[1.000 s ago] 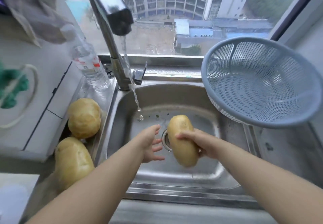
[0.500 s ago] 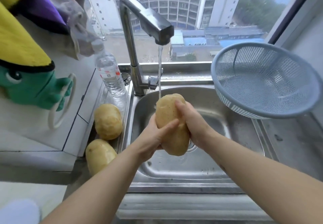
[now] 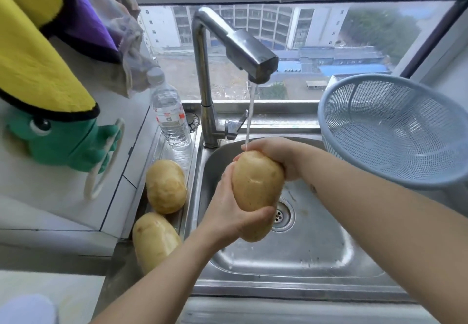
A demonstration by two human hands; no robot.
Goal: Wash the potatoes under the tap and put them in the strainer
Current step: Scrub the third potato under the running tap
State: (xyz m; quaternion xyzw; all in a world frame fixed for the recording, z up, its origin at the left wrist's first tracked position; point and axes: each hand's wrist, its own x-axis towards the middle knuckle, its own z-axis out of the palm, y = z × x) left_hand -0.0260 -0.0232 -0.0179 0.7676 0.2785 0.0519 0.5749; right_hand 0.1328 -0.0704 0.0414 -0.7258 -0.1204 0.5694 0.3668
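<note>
the potato [image 3: 257,192] was held over the sink [image 3: 316,250] by both hands, which were clamped together on it: the left hand [image 3: 228,212] was wrapped round its lower, nearer end with the thumb laid across the front, and the right hand [image 3: 281,158] was curled over its upper, farther end. the long axis was set nearly upright in the view, with the upper end placed beneath the tap [image 3: 238,45], so that the stream of water [image 3: 249,118] was met where the potato and the right hand's fingers joined. the strainer [image 3: 379,111] was located to the right of the sink, beyond the right forearm and well apart from the potato; the right hand was judged the nearer to it, so a transfer would be directed rightward. a second potato [image 3: 166,185] and a third potato [image 3: 154,240] were laid on the ledge left of the sink, nearer the left hand. the back of the held potato and the fingers behind it were hidden. the strainer was cut off at the right edge, and its base was covered by the right forearm. the third potato was partly covered by the left forearm.
</note>
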